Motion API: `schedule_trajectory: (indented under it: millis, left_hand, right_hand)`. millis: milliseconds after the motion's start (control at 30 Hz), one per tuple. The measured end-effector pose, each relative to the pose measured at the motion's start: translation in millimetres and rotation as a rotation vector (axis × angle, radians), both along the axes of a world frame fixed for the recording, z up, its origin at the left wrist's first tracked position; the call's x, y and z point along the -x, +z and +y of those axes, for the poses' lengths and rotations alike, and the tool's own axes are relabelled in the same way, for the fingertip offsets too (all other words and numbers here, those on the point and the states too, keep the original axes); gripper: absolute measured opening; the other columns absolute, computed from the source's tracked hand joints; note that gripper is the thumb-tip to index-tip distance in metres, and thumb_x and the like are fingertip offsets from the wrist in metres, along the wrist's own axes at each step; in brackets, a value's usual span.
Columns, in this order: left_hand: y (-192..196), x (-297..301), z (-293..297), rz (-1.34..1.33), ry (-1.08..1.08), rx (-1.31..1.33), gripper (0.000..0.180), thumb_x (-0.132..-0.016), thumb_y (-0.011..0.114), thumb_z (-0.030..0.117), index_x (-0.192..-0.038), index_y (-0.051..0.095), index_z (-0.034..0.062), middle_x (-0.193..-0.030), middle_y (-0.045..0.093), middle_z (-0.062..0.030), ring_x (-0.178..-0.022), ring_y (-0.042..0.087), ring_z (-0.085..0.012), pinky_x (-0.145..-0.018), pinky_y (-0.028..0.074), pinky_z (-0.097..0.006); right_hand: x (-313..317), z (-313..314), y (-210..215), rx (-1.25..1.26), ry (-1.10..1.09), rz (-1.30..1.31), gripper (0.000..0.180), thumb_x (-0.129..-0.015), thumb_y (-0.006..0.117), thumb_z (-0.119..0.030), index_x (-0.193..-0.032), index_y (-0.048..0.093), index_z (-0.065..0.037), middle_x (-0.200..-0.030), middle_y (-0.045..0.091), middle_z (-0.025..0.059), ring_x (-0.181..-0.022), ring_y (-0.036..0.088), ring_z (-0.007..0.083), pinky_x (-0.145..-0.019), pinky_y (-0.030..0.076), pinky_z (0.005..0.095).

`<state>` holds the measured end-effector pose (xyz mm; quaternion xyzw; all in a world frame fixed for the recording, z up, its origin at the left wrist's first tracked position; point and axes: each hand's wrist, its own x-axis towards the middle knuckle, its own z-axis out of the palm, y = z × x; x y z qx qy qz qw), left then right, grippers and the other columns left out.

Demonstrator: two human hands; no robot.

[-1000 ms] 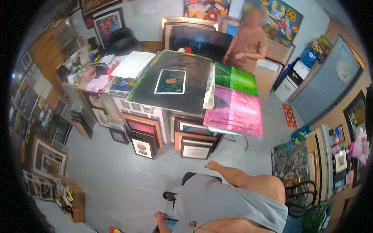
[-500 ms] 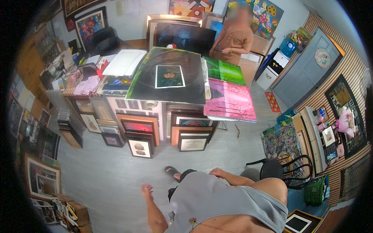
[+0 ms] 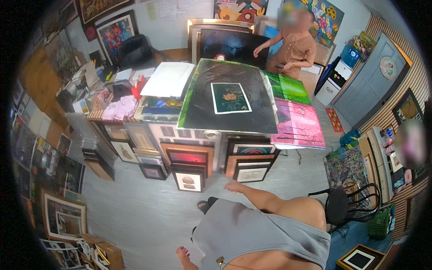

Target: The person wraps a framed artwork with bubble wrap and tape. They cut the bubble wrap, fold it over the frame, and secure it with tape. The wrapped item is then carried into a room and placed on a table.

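Observation:
My left hand [image 3: 182,253] hangs low beside my grey top, over the grey floor, its fingers loosely apart and nothing visible in them. My right hand [image 3: 232,186] reaches forward past my body with fingers extended, holding nothing I can see. Nearest to it are framed pieces leaning on the counter front, a light certificate-like frame [image 3: 251,173] and a black-framed picture [image 3: 188,181]; the hand appears apart from both. On the counter lies a large black sheet [image 3: 198,114] with a green edge, bearing a white-bordered picture of a golden flower [image 3: 231,98].
Green [image 3: 288,88] and pink canvases [image 3: 298,120] lie at the counter's right. A person [image 3: 294,51] stands behind it holding a dark phone-like object. A black chair [image 3: 337,204] stands at right, a gilt frame [image 3: 63,213] at left. White sheets [image 3: 168,78] lie on the counter.
My right hand has swung forward from my body toward the leaning frames. My left hand has dropped back. The counter now appears further right; the other person has stretched out an arm.

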<state>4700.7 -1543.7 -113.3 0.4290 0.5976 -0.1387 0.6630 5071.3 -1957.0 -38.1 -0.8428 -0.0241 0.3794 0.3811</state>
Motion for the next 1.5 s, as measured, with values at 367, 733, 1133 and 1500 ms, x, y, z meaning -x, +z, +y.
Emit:
schedule_trajectory:
  millis: [367, 733, 1133, 1500]
  left_hand:
    - [179.9, -277.9, 71.5, -0.296, -0.755, -0.291, 0.029, -0.079, 0.059, 0.025, -0.098, 0.06, 0.0036, -0.074, 0.058, -0.0026, -0.065, 0.054, -0.0131, -0.054, 0.045, -0.025]
    - [645.1, -437.2, 224.7, -1.894, -2.214, 0.341, 0.066, -0.071, 0.07, 0.042, -0.116, 0.053, -0.0013, -0.121, 0.051, -0.0167, -0.097, 0.057, -0.0319, -0.084, 0.044, -0.045]
    - [264.0, -411.8, 274.2, -1.0, -0.17, 0.295, 0.042, -0.086, 0.043, 0.036, -0.112, 0.047, 0.0038, -0.108, 0.054, -0.0116, -0.091, 0.054, -0.0256, -0.075, 0.042, -0.037]
    - [189.8, -325.1, 148.5, -0.284, -1.193, 0.652, 0.047, -0.089, 0.043, 0.039, -0.114, 0.052, -0.0002, -0.105, 0.058, -0.0075, -0.089, 0.056, -0.0154, -0.075, 0.046, -0.026]
  right_hand:
    - [-34.8, 167.0, -13.3, -0.169, 0.002, -0.286, 0.035, -0.074, 0.063, -0.033, -0.094, 0.065, -0.004, -0.089, 0.065, 0.0123, -0.083, 0.06, 0.0223, -0.075, 0.046, 0.0332]
    - [9.7, 246.7, 10.4, -0.027, 0.098, -0.199, 0.034, -0.078, 0.058, -0.036, -0.099, 0.065, -0.01, -0.094, 0.063, 0.0129, -0.091, 0.058, 0.0218, -0.081, 0.044, 0.031]
    - [26.9, 432.4, 148.2, -0.102, 0.684, 0.148, 0.044, -0.078, 0.054, -0.041, -0.096, 0.064, -0.001, -0.094, 0.064, 0.0152, -0.087, 0.059, 0.0272, -0.078, 0.044, 0.0384]
    - [47.1, 429.4, 117.9, 0.022, 0.573, 0.235, 0.04, -0.078, 0.054, -0.039, -0.094, 0.065, -0.004, -0.091, 0.064, 0.0159, -0.085, 0.06, 0.0303, -0.078, 0.045, 0.039]
